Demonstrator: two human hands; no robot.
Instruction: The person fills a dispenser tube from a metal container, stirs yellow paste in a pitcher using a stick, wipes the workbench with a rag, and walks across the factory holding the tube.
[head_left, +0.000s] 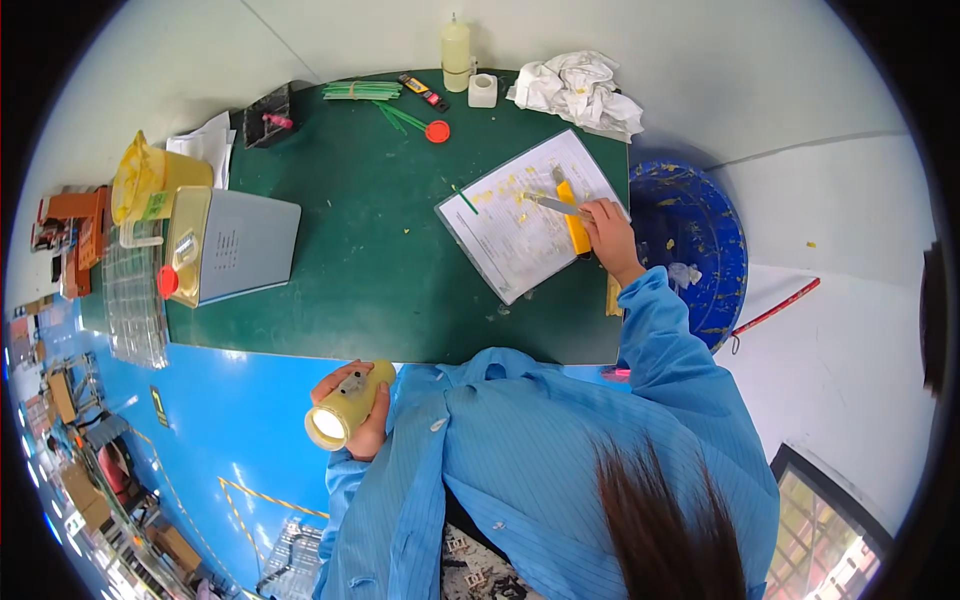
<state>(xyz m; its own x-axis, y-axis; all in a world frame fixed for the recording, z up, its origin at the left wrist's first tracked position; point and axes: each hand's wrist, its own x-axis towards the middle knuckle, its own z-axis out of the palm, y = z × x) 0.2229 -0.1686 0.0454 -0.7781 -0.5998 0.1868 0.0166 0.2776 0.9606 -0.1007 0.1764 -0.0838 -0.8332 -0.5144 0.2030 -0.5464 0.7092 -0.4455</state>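
My left hand [366, 430] is wrapped round a pale yellow cylindrical container [352, 400] just off the table's front edge. Its near end looks white, and dark marks show on its side. Over the table, my right hand [611, 238] has its fingers closed at the end of a flat metal-bladed scraper [552, 204]. That blade crosses over a yellow-handled tool [574, 222], whose kind I cannot make out. Both tools are above a printed sheet [520, 250] dotted with yellow smears. A short green stick [466, 201] lies on the sheet's left part.
On the green table [380, 270] stand a metal can [245, 245], a yellow tub [165, 175], a bottle [456, 55] and a small white jar [482, 91]. Green sticks [362, 90] and crumpled white cloth [580, 90] lie at the back. A blue bin [735, 250] adjoins the right edge.
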